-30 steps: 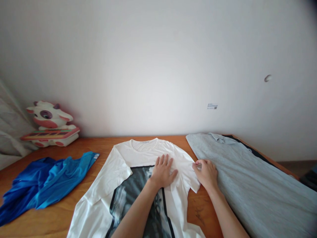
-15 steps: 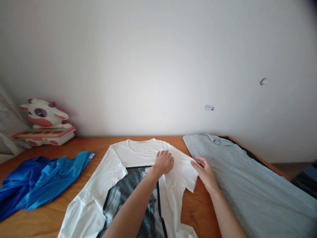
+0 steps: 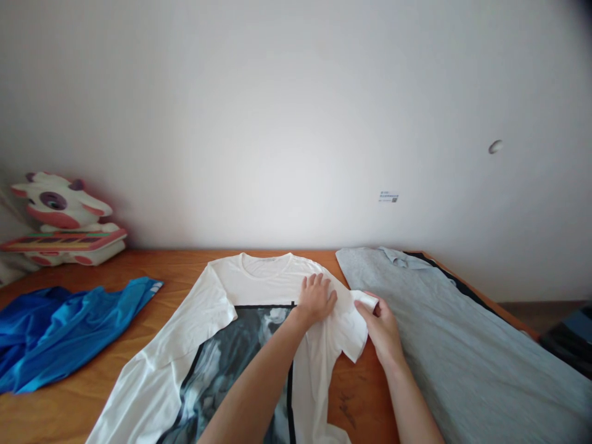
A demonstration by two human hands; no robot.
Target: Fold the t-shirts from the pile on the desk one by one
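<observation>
A white T-shirt [image 3: 171, 336] with a dark grey print framed in black lies face up on the brown wooden surface [image 3: 370, 394], its neckline toward the wall. My left hand [image 3: 317, 299] rests on the shirt near its right shoulder, palm down with the fingers apart. At the sleeve on the right, my right hand [image 3: 380, 320] pinches the fabric between thumb and fingers, and the sleeve's upper edge is lifted and turned there. The other sleeve lies over the left side of the shirt.
Blue clothing [image 3: 78, 333] lies crumpled at the left, below a cow-shaped toy keyboard [image 3: 65, 240]. A grey shirt [image 3: 444, 333] is spread on the right over something black. The white wall [image 3: 277, 123] rises behind.
My right hand has closed on the sleeve, whose edge is now raised. My left hand has shifted slightly right over the shoulder. The view has turned a little to the right.
</observation>
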